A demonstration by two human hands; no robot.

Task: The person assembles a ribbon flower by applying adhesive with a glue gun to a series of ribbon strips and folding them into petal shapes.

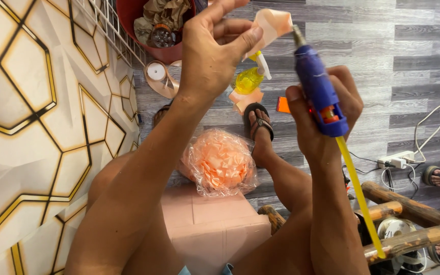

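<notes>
The left hand (212, 51) pinches a folded peach satin ribbon piece (273, 23) in a narrow grip; the right hand (322, 109) clasps a blue plastic glue gun (318, 84), nozzle touching the ribbon. Below lie a clear bag of peach ribbon petals (222, 163), a yellow bottle (248, 80) and a ribbon spool (157, 74) on the grey plank floor (383, 61); a hexagon-patterned wall (36, 112) stands left.

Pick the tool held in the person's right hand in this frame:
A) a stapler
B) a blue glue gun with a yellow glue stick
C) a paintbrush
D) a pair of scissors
B: the right hand grips a blue glue gun with a yellow glue stick trailing from its back, its nozzle pointed at the peach ribbon piece pinched in the left hand.
</notes>
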